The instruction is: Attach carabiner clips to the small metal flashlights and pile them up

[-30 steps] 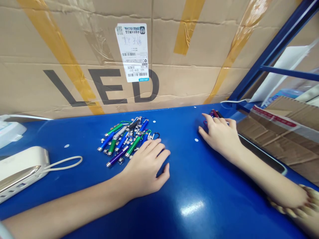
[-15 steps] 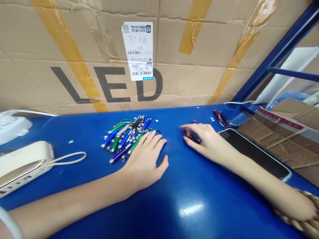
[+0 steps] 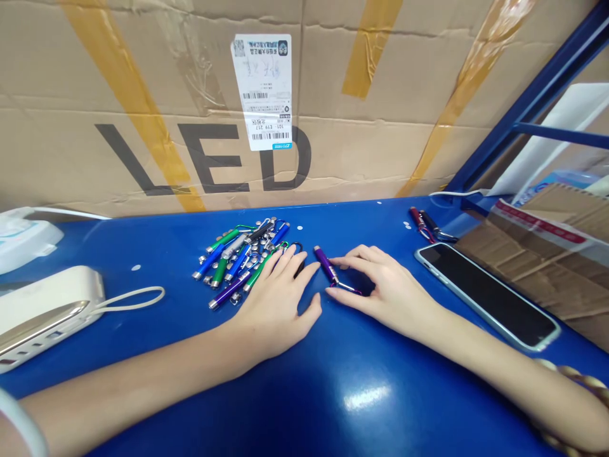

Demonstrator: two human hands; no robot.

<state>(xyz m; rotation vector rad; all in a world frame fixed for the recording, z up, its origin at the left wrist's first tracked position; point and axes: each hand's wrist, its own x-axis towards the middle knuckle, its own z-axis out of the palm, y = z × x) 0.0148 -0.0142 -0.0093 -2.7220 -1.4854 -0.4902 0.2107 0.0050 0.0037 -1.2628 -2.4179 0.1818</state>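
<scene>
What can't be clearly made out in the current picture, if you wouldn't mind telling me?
In the head view:
- Under the left hand: anything beneath its palm is hidden by the hand itself.
- Black clip: its lower part is covered by the left hand's fingers.
- White device: cut off by the left edge.
- Label: its fine print is too small to read.

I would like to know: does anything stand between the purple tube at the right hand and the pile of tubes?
Partly: the left hand lies between the purple tube and the pile of tubes, covering the pile's near right side. Beyond its fingertips, I see no obstacle.
</scene>
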